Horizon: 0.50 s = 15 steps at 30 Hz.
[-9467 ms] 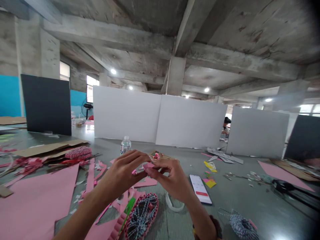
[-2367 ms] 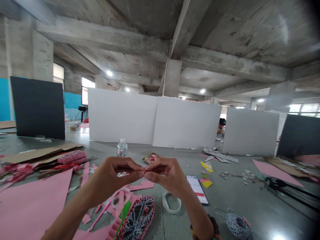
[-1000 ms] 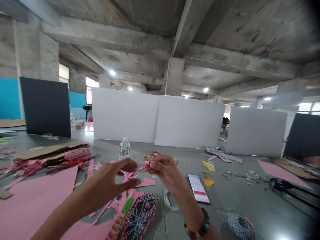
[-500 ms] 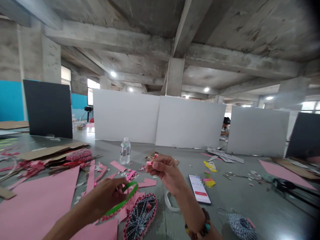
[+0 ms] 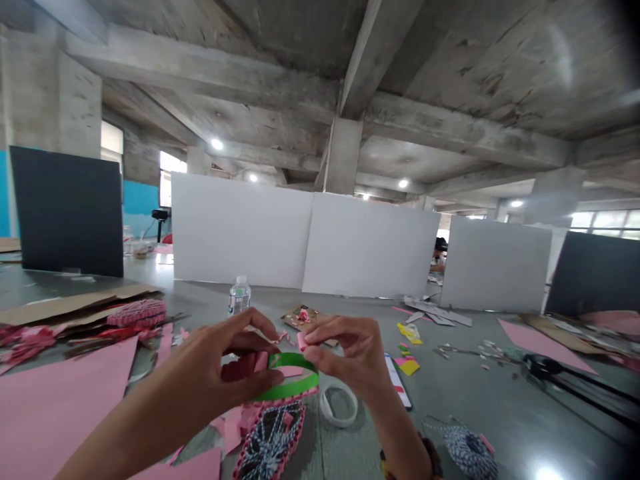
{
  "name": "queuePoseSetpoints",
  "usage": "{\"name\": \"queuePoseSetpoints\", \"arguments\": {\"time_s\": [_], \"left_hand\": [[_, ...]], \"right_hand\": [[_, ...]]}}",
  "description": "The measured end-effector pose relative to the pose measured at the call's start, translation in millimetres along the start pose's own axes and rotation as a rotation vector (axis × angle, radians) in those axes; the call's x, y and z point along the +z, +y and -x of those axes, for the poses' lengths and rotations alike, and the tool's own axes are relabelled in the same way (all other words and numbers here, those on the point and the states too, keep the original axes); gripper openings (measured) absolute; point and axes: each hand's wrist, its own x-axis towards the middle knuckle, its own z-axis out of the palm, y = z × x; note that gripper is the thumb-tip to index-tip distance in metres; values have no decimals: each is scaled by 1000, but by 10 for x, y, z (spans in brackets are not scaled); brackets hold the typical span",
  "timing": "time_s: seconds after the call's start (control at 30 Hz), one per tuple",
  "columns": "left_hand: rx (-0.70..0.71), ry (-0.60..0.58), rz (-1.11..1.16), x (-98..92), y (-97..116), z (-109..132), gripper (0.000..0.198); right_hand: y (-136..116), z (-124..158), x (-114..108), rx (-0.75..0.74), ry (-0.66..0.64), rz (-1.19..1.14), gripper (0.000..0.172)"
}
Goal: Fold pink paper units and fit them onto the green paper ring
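My left hand (image 5: 233, 363) is closed around a looped green strip (image 5: 300, 385) edged with pink paper pieces. Between the thumb and fingers of my right hand (image 5: 353, 347) is a small pink paper roll (image 5: 301, 342), held close against the far right rim of the green loop. Whether the roll touches the loop, I cannot tell. Below both hands lies an oval piece (image 5: 273, 440) with a pink beaded-looking border and dark and white cord strung across it. Pink paper scraps (image 5: 233, 427) lie beside it, partly behind my left arm.
A white tape roll (image 5: 327, 417) and a phone (image 5: 400, 387) lie near my right wrist. Striped cord (image 5: 470, 450) sits at front right, black-handled scissors (image 5: 540, 370) beyond. A water bottle (image 5: 240, 293) stands behind my left hand. Pink sheets (image 5: 65, 407) cover the left; white panels (image 5: 370, 247) stand behind.
My left hand has lifted the green loop up and to the right. My right hand, still pinching the pink roll, has come down slightly, so both hands now meet at the loop.
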Motion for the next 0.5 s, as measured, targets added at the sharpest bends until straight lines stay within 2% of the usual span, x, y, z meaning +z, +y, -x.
{"name": "queuePoseSetpoints", "arguments": {"time_s": [0.23,0.37,0.5], "left_hand": [[28,43,-107,2,59,-4,27],[26,142,-93,-16,87,-7,32],[160,204,-84,-18,79,-5,22]], "right_hand": [[-8,2,54,-55,-32,147,29],[27,-1,56,-65,5,133,22],[31,-6,33,-60,34,134,17]]}}
